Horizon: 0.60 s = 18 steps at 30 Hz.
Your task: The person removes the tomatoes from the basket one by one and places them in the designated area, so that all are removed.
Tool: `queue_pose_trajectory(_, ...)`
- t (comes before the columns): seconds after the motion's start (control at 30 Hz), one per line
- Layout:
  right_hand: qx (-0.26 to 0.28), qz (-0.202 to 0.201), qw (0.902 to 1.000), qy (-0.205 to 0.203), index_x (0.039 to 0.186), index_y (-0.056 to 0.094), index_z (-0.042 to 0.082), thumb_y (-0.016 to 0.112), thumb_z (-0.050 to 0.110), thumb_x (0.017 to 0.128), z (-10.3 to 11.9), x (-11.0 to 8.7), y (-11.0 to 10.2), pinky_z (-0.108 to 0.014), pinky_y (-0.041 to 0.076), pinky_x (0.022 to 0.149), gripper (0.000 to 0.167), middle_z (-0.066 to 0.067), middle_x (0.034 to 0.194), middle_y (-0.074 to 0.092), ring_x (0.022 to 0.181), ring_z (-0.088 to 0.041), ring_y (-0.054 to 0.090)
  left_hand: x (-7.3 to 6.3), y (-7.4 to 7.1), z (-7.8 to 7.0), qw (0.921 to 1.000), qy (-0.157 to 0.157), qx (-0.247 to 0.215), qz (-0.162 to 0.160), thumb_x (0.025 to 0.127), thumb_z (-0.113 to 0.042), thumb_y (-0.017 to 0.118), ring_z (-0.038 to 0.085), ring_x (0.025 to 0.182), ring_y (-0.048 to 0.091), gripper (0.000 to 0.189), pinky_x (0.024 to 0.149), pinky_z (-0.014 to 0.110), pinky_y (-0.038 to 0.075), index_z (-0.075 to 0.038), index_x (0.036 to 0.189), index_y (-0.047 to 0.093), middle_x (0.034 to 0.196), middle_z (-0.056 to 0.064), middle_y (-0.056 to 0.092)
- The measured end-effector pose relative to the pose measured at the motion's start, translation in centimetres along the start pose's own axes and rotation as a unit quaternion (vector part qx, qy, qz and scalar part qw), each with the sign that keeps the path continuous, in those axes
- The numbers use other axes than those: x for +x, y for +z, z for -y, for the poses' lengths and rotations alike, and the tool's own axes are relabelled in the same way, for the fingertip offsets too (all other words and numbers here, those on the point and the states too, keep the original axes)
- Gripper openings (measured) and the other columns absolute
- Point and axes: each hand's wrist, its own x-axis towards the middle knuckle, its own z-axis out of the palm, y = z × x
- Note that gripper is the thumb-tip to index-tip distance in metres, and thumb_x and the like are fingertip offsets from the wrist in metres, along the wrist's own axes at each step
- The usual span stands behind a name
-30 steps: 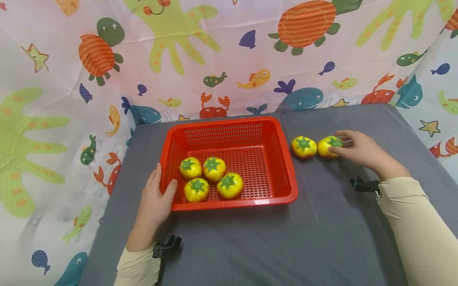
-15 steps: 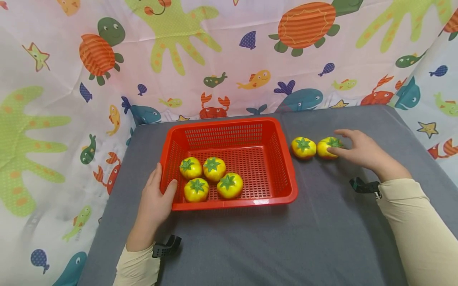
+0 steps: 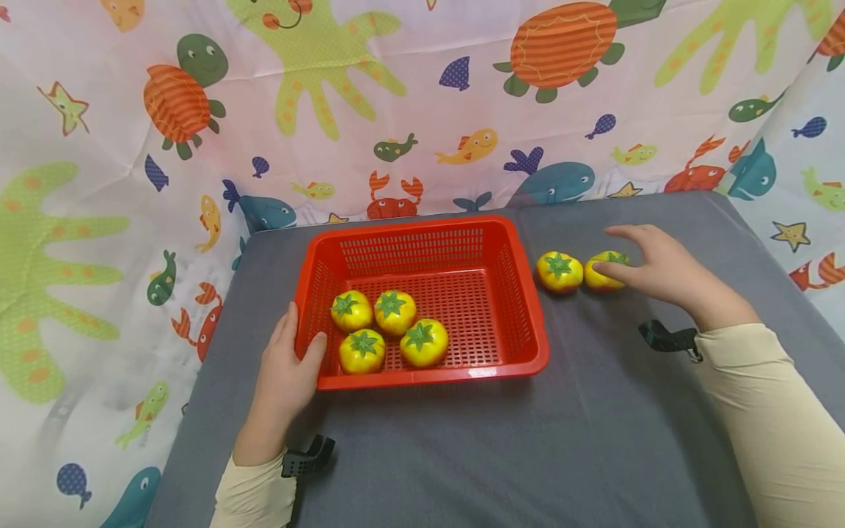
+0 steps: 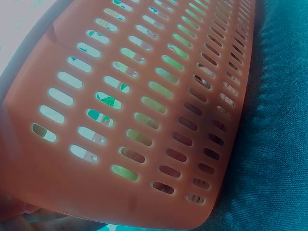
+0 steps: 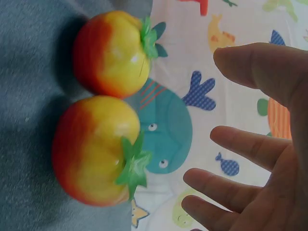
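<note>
A red plastic basket (image 3: 436, 378) with slotted walls stands on the grey cloth. My left hand (image 3: 284, 374) grips its left rim, thumb over the edge and fingers along the outside. The left wrist view is mostly filled by the basket's slotted wall (image 4: 144, 96). My right hand (image 3: 673, 271) hovers with fingers spread above the right one of two yellow-red toy tomatoes with green star-shaped leaves; its thumb overlaps that tomato (image 3: 597, 280) in the head view. The left tomato (image 3: 559, 282) sits beside it. In the right wrist view, the fingers (image 5: 226, 187) are apart from both tomatoes.
Several similar tomatoes (image 3: 425, 352) are grouped in the basket's left half, over its slotted floor (image 3: 465, 315). A cloth wall (image 3: 429, 95) printed with sea animals rises behind the table and on both sides. Grey cloth (image 3: 502, 455) covers the table.
My right hand has spread its fingers and risen off the right tomato, shifting slightly left. Both tomatoes, the basket and my left hand stay where they were.
</note>
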Motion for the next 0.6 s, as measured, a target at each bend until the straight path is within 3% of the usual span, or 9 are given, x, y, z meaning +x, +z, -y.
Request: queue_pose_trajectory(0.6,0.015,0.015,0.9995,-0.024,0.157,0.043,0.004,0.073,0.043,0.097,3.4,0.6,-0.1,-0.078,0.032,0.111,0.078,-0.031,0.16,0.036,0.145,-0.052,0.032,0.0,0.2,0.2,1.0,0.003,0.003,-0.006,0.105,-0.035,0.056,0.041,0.149,0.041,0.081,0.114,0.062,0.042,-0.01,0.169,0.014,0.171,0.015,0.028)
